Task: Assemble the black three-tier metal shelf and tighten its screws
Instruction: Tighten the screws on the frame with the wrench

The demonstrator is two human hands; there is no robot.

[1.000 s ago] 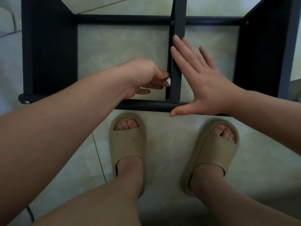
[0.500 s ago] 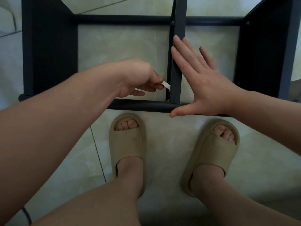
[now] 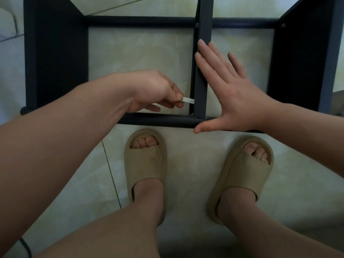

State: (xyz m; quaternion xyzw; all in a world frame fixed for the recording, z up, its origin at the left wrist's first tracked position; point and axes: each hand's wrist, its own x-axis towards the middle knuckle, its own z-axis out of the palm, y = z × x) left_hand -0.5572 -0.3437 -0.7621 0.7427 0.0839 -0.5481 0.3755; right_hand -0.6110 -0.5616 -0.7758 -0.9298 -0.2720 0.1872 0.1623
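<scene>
Two hands work on the black shelf [image 3: 55,53] standing on the far floor [image 3: 139,53]: the left hand [image 3: 154,94] pinches a small wrench [image 3: 188,100] beside the middle bar [image 3: 204,19], and the right hand [image 3: 236,101] presses straight, spread fingers on this stiff, probably light bar, a good hold.

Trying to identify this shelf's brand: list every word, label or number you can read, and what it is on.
None: no readable text anywhere.
The black shelf frame, the pale flat tool pinched in the left hand, and the tan slides show no lettering, labels or numbers.
</scene>
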